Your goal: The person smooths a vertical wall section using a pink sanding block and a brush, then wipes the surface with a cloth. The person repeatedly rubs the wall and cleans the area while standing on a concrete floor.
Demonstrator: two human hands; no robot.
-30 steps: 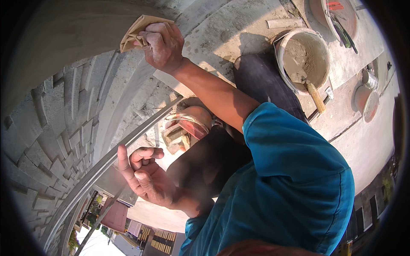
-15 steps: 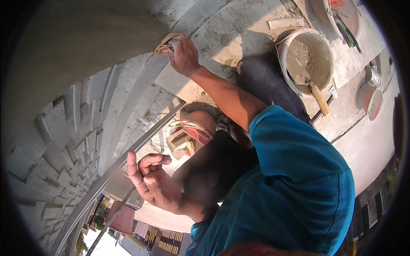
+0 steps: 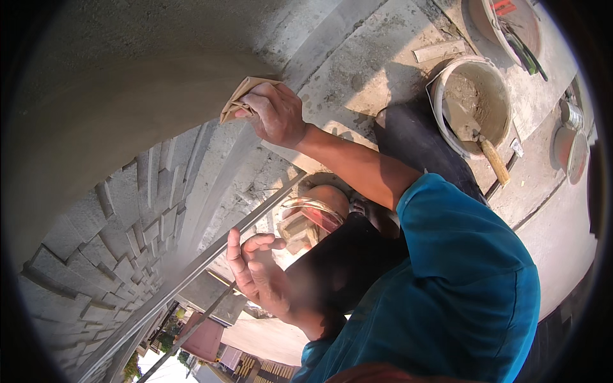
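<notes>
Basically, smooth grey wall (image 3: pixel 140 96) fills upper left, stepped stone cladding (image 3: pixel 102 249) below it, metal rail (image 3: pixel 191 274) cutting diagonally past. Mortar bucket (image 3: pixel 502 102) at right; smaller reddish bucket (image 3: pixel 332 198) with blocks beside the legs. Trowel (image 3: pixel 490 155) sits in the mortar, handle over the rim. Left hand (image 3: pixel 263 277) near rail: grip fairly wide, fingers loosely curled. Right hand (image 3: pixel 273 115): grip closed around folded tan sheet (image 3: pixel 239 96), by the wall's lower edge; can't tell if pressed on it.

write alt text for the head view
The right hand holds a folded tan sheet at the edge of a smooth grey wall; the left hand is empty and half open. A bucket holding paste and a trowel stands at right.
</notes>
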